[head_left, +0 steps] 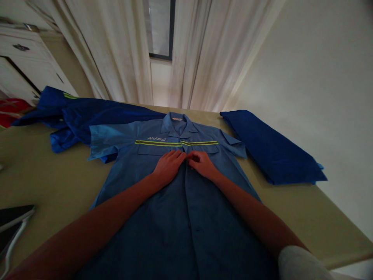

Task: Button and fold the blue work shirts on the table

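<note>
A blue short-sleeved work shirt with a yellow-green stripe across the chest lies flat, front up, on a beige table. Both my hands meet at the shirt's button placket just below the stripe. My left hand rests there with fingers curled together and pressed on the cloth. My right hand is closed in a pinch on the placket edge, fingers bent inward.
A crumpled dark blue garment lies at the back left. A folded dark blue garment lies at the right near the table's edge. A dark flat object sits at the left edge. White curtains hang behind; a white cabinet stands far left.
</note>
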A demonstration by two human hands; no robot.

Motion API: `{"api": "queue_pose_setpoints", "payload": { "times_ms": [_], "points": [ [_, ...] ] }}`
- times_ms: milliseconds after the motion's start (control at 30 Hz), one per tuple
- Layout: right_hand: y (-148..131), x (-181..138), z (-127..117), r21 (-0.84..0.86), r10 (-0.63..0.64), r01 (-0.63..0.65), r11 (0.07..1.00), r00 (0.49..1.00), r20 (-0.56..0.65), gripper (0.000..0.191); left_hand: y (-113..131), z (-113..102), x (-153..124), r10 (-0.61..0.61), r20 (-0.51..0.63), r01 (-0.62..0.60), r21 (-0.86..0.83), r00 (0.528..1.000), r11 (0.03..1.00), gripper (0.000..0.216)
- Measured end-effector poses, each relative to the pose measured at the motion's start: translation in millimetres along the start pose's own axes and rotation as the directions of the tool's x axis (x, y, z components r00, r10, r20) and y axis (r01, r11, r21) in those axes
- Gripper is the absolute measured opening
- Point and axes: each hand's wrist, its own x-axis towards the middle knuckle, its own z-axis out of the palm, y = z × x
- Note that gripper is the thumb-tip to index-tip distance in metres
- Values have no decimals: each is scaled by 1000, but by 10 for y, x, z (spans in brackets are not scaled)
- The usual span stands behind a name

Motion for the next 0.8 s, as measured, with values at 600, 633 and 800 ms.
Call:
{"api": "queue_pose_setpoints", "payload": {
  "times_ms": [600,633,800],
  "points": [
    [-29,-21,-2,-244,-106,100,965,994,-8,4,-36,-35,45,-147,44,153,-362,988,919,13],
    [-33,-22,4,-258,-112,106,960,994,-11,4,-15,-53,45,-169,46,175,-359,984,917,13],
    [-45,-26,34,-281,-106,94,955,994,-26,3,-15,-113,61,-205,71,215,-427,976,878,20]
  ]
}}
